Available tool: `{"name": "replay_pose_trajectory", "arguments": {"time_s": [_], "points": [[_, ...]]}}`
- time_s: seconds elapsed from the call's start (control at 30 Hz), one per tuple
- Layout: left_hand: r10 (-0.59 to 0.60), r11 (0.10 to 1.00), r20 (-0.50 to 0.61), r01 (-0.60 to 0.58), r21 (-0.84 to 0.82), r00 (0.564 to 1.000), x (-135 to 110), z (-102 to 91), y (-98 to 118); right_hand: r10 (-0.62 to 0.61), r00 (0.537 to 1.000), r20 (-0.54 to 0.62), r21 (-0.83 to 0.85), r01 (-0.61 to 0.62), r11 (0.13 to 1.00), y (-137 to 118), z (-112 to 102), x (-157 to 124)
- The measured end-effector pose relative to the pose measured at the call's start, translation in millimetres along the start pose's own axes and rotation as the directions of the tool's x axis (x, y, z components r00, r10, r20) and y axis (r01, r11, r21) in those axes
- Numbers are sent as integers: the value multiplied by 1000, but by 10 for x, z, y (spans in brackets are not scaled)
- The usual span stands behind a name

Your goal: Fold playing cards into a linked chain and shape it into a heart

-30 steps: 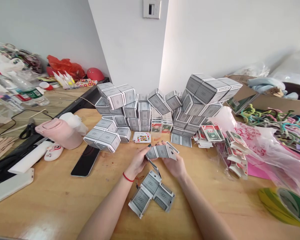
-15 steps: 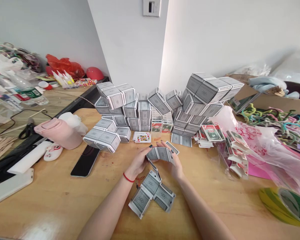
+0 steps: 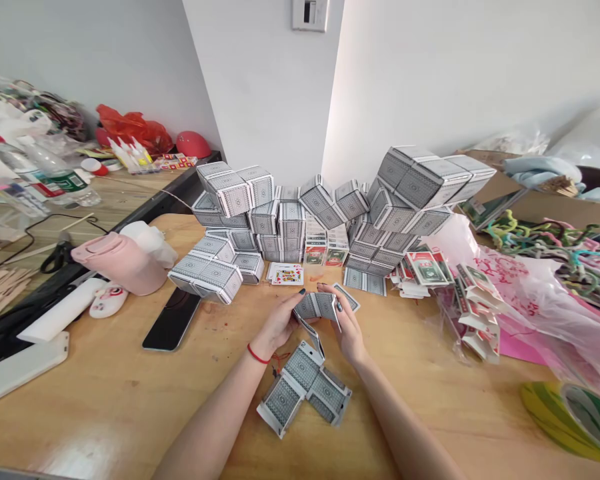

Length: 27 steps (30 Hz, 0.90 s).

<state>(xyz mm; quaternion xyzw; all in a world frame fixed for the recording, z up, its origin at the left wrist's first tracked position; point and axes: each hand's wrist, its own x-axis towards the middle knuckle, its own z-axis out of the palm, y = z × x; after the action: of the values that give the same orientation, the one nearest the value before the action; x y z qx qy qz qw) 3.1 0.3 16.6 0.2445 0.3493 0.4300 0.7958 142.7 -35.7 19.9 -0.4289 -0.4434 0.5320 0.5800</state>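
Since half a second back the right hand (image 3: 350,328) has turned inward. Its fingers now wrap the right end of the card piece (image 3: 318,305), which shows narrower than before.

Left to right:
- Phone (image 3: 173,320) flat on the table (image 3: 105,407), screen dark, well apart from the hands.
- Left hand (image 3: 279,325) pinches the piece's left end, thumb on top; the fingers beneath are hidden.
- The piece is held just above the table, in front of the stack of card cubes (image 3: 290,217).
- We note a flap hanging from it toward the card block (image 3: 303,387) lying between the forearms. We cannot tell whether the two join.
- Right hand is closed on the piece, its palm side hidden from us.
- Further right, plastic bag (image 3: 530,293), contents blurred.
- Tape roll (image 3: 573,413) cut off by the frame edge.
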Motion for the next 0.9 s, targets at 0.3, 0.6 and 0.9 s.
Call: {"name": "replay_pose_trajectory", "arguments": {"time_s": [0.3,0.6,0.9], "points": [[-12,998,42,9,64,999,-39,-5,20,-34,999,-13,-6,34,999,80,-27,36],[-55,995,70,49,91,996,-57,-7,64,-68,996,-50,-60,65,996,100,6,92],[-48,997,109,40,73,993,-41,-40,39,-83,993,-85,-13,82,997,153,6,138]]}}
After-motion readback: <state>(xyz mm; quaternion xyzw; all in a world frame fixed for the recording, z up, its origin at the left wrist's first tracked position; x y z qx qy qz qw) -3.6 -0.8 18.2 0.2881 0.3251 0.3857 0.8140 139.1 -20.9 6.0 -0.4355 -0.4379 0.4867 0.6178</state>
